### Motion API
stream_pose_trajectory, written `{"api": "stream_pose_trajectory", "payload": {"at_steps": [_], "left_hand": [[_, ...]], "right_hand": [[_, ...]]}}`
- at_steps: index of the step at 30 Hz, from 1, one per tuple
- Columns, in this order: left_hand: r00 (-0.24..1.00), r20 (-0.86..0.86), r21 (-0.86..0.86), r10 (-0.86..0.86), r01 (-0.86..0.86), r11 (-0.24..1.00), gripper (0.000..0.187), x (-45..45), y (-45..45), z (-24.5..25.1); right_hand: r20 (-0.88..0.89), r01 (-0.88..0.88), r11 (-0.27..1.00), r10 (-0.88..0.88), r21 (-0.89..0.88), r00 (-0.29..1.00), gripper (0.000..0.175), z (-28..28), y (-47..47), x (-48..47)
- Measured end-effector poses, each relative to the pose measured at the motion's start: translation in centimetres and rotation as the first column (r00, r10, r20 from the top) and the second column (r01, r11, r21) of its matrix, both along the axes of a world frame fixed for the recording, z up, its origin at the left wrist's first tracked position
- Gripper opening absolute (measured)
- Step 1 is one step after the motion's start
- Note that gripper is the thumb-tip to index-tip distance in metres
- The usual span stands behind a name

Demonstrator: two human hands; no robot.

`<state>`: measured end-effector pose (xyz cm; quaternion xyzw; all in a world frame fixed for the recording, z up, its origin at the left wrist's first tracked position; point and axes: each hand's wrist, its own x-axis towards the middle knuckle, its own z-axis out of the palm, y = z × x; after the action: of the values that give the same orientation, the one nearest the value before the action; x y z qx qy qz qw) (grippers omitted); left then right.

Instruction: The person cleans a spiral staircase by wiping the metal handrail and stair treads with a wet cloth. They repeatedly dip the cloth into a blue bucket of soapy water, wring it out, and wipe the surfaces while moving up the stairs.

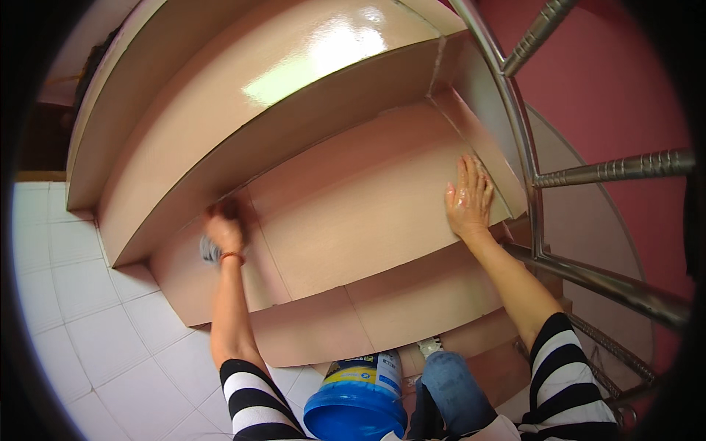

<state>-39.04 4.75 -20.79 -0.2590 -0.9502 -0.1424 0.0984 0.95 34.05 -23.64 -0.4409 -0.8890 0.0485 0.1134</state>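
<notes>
My left hand [225, 227], blurred, is closed on a grey cloth [209, 249] at the left part of a beige tiled stair tread [353, 198], close to the riser behind it. A reddish band circles that wrist. My right hand [469, 195], wet-looking, lies palm down on the same tread at its right end, beside the edge strip, with nothing seen in it. Part of the cloth is hidden by the left hand.
A blue plastic bucket [356, 397] stands below, between my arms, near my jeans-clad knee. A metal stair railing [532, 182] rises on the right before a pink wall [606, 93]. White floor tiles [83, 308] lie at left. Higher steps curve above.
</notes>
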Motion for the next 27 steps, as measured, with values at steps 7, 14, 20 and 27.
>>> {"api": "stream_pose_trajectory", "payload": {"at_steps": [7, 14, 20, 27], "left_hand": [[0.51, 0.175, 0.626, -0.842, 0.602, 0.495, 0.032, 22.5, 32.8, 0.6], [0.401, -0.151, 0.121, -0.904, 0.915, 0.386, 0.045, 17.3, 29.3, -0.5], [0.877, -0.063, -0.181, -0.477, 0.459, 0.87, 0.051, 5.1, 6.0, -1.2], [0.811, 0.073, -0.379, 0.58, -0.515, 0.768, 0.062, 3.8, -18.7, 1.2]], "right_hand": [[0.002, -0.019, 0.999, 0.018, 0.032, 1.0, 0.063, -0.4, 0.3, 0.2], [0.068, 0.021, 0.999, -0.024, 0.045, 0.997, 0.064, 0.3, 0.4, 0.1], [0.051, -0.039, 0.992, 0.033, 0.12, 0.998, 0.059, -3.3, 1.4, 1.3], [-0.057, -0.165, 0.974, 0.176, 0.153, 0.983, 0.054, 0.2, -1.1, -3.5]]}}
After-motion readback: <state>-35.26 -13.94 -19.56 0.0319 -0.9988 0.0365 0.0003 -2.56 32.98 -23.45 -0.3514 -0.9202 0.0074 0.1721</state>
